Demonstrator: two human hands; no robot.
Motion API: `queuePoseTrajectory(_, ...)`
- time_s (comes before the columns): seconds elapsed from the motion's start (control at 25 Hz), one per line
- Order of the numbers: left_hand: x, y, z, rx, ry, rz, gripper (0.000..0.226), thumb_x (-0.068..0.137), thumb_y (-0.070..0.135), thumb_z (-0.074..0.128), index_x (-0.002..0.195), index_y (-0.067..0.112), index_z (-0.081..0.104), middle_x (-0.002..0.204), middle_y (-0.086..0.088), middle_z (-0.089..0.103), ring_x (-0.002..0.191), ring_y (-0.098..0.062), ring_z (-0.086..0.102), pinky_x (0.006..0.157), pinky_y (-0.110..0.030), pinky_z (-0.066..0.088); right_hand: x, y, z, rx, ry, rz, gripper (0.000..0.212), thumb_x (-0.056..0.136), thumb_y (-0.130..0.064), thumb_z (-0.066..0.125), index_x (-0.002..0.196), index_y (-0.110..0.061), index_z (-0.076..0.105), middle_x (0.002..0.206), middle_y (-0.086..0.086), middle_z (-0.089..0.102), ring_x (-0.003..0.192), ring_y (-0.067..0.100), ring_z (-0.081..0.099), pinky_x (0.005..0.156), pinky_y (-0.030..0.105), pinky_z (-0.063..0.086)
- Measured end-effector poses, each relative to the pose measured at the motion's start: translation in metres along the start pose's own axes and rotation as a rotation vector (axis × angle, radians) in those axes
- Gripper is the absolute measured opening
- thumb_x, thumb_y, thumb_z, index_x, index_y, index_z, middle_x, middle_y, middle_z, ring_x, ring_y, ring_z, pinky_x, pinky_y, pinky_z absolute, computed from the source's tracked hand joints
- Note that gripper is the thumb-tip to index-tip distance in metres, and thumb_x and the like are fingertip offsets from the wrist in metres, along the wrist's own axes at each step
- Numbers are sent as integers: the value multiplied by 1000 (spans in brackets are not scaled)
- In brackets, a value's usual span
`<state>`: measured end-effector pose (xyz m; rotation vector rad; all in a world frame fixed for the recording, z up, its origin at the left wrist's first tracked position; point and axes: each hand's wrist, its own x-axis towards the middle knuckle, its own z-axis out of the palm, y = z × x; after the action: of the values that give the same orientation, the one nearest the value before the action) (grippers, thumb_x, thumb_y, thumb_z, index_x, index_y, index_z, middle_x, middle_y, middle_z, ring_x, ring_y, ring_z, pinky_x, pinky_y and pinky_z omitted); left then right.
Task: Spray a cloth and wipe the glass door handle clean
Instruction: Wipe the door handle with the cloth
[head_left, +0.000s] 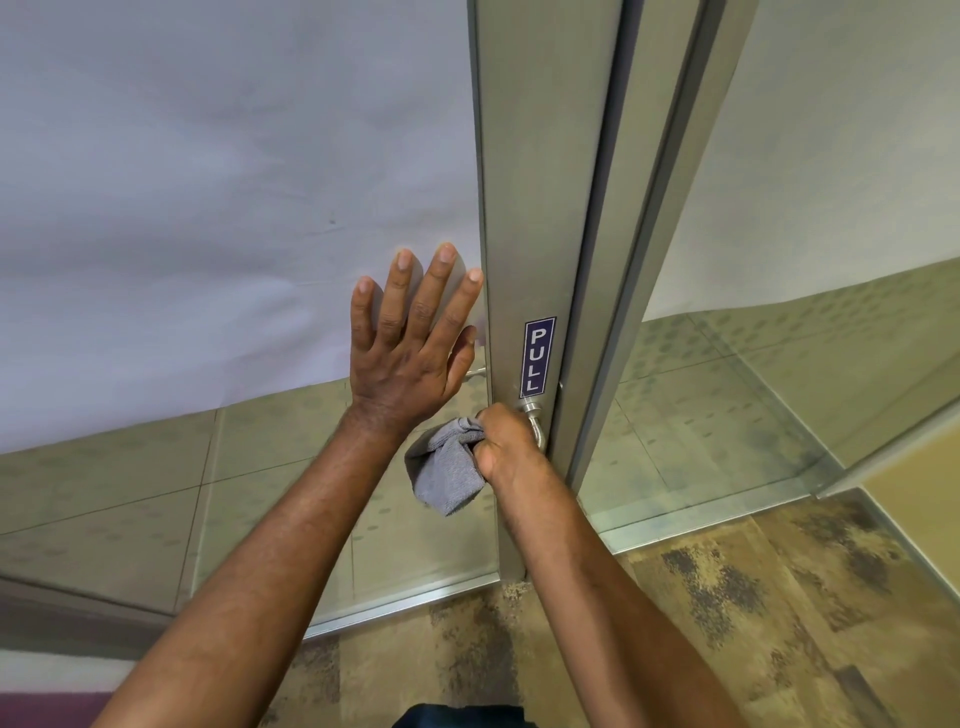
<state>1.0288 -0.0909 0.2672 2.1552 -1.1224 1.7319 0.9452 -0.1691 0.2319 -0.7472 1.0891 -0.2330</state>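
Observation:
A glass door with a frosted upper pane has a grey metal stile bearing a blue PULL sticker. Just below the sticker a silver lever handle sticks out of the stile. My right hand is closed around a grey cloth and pressed onto the handle; most of the lever is hidden under it. The cloth's loose end hangs down to the left. My left hand lies flat on the glass beside the stile, fingers spread. No spray bottle is in view.
A second metal frame post and a fixed glass panel stand right of the door. Patterned brown carpet covers the floor on my side; pale tiles show through the lower glass.

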Motion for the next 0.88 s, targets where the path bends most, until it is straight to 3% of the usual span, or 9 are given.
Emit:
queuePoseTrajectory(0.04, 0, 0, 0, 3, -1, 4, 60, 105, 42, 53, 161, 21, 44, 167, -9, 31, 164, -29, -5, 129, -54, 5, -6, -1, 1, -14, 1, -4, 33, 93, 18, 29, 75, -3, 48, 69, 11, 47, 50, 23, 54, 47, 25, 51)
queuePoseTrajectory(0.12, 0, -1, 0, 1, -5, 9, 60, 106, 43, 51, 161, 21, 43, 169, -8, 27, 164, -29, -6, 129, -53, 3, -20, 0, 0, -54, -37, 9, 29, 95, 13, 37, 74, -7, 41, 69, 7, 44, 50, 16, 49, 42, 20, 42)
queuePoseTrajectory(0.24, -1, -1, 1, -3, 6, 7, 62, 106, 42, 53, 163, 23, 39, 177, -5, 12, 164, -29, -4, 131, -53, 1, -43, -3, 2, -168, -68, -163, 16, 90, 6, 47, 98, -6, 51, 90, 5, 53, 78, 14, 55, 69, 24, 51)
queuePoseTrajectory(0.36, -3, 0, 2, -28, 15, -5, 63, 105, 42, 54, 163, 23, 40, 178, -3, 6, 164, -29, -2, 131, -53, 2, -64, -11, 1, -173, -147, -333, 48, 92, 6, 47, 138, -7, 48, 128, 13, 59, 119, 23, 60, 108, 42, 51)
queuePoseTrajectory(0.52, -2, -1, 3, -26, 35, 7, 62, 104, 42, 54, 162, 21, 42, 177, -4, 10, 164, -30, 0, 129, -54, 7, -80, -17, -13, -114, -338, -490, 69, 100, 6, 42, 159, -29, 32, 141, -10, 56, 131, 11, 56, 109, 32, 50)
queuePoseTrajectory(0.64, -2, 0, 3, -28, 34, 3, 61, 104, 42, 54, 161, 21, 44, 174, -7, 22, 164, -30, 0, 129, -54, 7, -81, -12, -33, -306, -329, -647, 66, 101, 0, 46, 159, -30, 35, 150, -13, 52, 137, 8, 51, 115, 32, 42)
queuePoseTrajectory(0.72, -3, 0, 2, -33, 31, -6, 60, 105, 42, 53, 160, 21, 45, 170, -8, 28, 164, -29, -1, 130, -53, 6, -75, -13, -57, -444, -230, -711, 52, 100, -2, 52, 147, -24, 53, 133, -11, 63, 122, 13, 62, 106, 34, 52)
queuePoseTrajectory(0.8, -2, 1, 1, -38, 26, -9, 59, 106, 42, 52, 160, 21, 45, 168, -9, 30, 164, -29, -3, 130, -53, 3, -68, -26, -88, -476, -133, -708, 35, 98, 4, 55, 121, -18, 69, 105, -3, 73, 98, 29, 73, 79, 36, 63)
queuePoseTrajectory(0.88, -1, 0, 1, -36, 21, -7, 61, 106, 43, 53, 162, 21, 42, 168, -9, 29, 164, -29, -5, 130, -53, 3, -63, -44, -123, -462, -89, -726, 32, 96, 8, 55, 98, -19, 73, 85, -3, 74, 81, 25, 73, 57, 22, 57)
